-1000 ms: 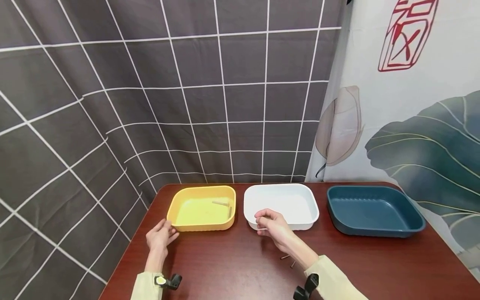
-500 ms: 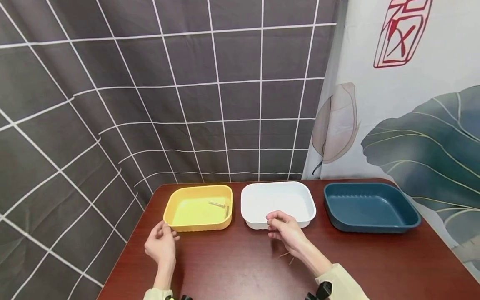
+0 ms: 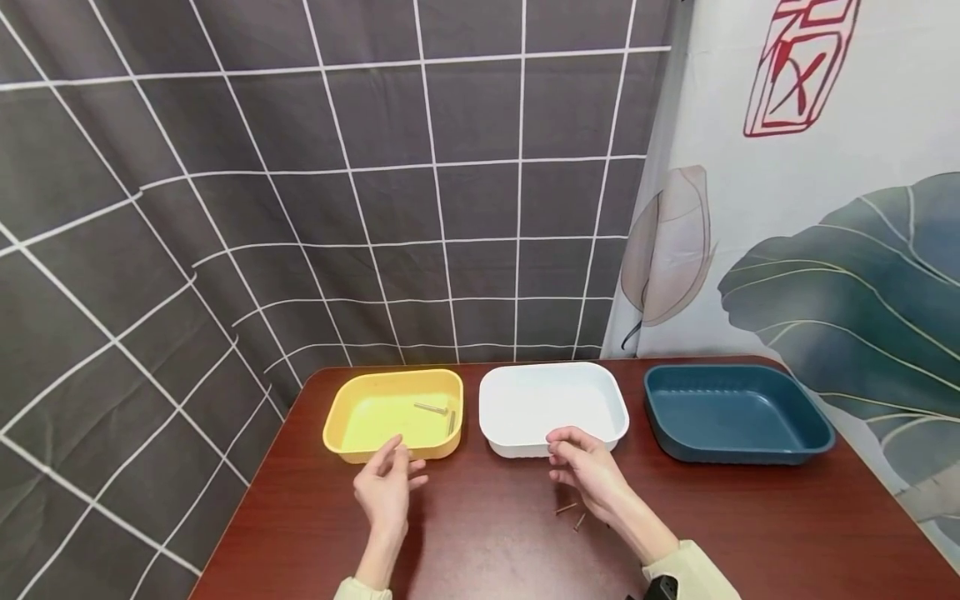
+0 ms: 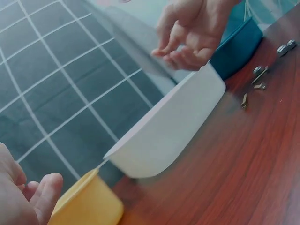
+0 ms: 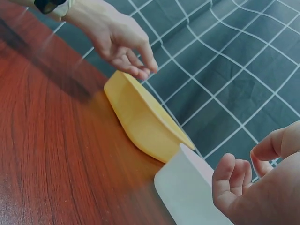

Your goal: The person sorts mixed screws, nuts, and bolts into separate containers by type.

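My left hand (image 3: 384, 492) hovers by the front wall of the yellow tray (image 3: 390, 457), fingers loosely bent and nothing visible in them. Two metal screws (image 3: 431, 408) lie in that tray's right part. In front of the white tray (image 3: 517, 451) is my right hand (image 3: 588, 472), its thumb and index fingertips close together; no object shows between them in either wrist view. Below it on the tabletop are loose screws (image 4: 244, 101) and hex nuts (image 4: 282, 50), partly hidden by the right forearm in the head view.
A dark blue tray (image 3: 738, 457) stands to the right of the white one, all three in a row along the back of the reddish-brown table (image 3: 480, 542). A grey grid curtain (image 3: 480, 200) and a white patterned curtain (image 3: 675, 100) hang behind.
My left hand has left the yellow tray's left front corner and moved right along its front. My right hand has shifted slightly right. The screws in the yellow tray stay put.
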A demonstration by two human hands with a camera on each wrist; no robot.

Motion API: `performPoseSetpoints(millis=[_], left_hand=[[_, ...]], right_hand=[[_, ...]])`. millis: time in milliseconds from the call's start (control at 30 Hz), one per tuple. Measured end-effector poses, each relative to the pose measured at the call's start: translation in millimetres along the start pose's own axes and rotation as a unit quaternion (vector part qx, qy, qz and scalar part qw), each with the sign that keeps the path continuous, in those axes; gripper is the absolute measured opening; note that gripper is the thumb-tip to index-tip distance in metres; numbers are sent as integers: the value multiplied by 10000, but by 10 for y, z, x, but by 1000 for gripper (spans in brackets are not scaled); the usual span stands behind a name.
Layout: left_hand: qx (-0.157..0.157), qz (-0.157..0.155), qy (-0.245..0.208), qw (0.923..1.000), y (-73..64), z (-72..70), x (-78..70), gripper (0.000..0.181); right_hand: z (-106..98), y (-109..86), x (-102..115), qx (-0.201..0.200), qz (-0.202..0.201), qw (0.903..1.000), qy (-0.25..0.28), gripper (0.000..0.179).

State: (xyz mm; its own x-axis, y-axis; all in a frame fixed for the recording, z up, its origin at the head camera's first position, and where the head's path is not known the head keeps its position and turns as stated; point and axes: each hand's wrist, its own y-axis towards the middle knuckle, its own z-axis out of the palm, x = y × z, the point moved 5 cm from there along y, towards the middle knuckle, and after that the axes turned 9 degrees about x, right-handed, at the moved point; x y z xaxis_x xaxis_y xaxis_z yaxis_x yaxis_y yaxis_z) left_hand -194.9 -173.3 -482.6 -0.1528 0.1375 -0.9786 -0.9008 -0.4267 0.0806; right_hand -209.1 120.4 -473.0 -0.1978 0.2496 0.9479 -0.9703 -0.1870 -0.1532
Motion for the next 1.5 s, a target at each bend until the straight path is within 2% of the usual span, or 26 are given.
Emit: performPoseSetpoints(millis=[300, 567, 667, 1133, 1300, 1500], left_hand=[[507, -476, 29, 9976, -98, 311, 157, 30], [996, -906, 17, 9909, -104, 637, 285, 37], [1085, -1001, 64, 9890, -101, 742, 314, 39], [965, -1056, 357, 9891, -98, 964, 401, 43], [970, -1016, 326, 9896, -83, 1041, 437, 45], [854, -947, 189, 9917, -69, 1111, 472, 46]], right_hand=[[-92, -104, -14, -318, 37, 9994, -93, 8], [-197, -211, -75, -609, 185, 9974, -335, 8], [-224, -246, -105, -630, 231, 9970, -380, 8], [-295, -362, -178, -703, 285, 9966, -328, 9], [-309, -381, -189, -750, 267, 9959, -439, 9], [-362, -412, -190, -1014, 278, 9920, -701, 8]])
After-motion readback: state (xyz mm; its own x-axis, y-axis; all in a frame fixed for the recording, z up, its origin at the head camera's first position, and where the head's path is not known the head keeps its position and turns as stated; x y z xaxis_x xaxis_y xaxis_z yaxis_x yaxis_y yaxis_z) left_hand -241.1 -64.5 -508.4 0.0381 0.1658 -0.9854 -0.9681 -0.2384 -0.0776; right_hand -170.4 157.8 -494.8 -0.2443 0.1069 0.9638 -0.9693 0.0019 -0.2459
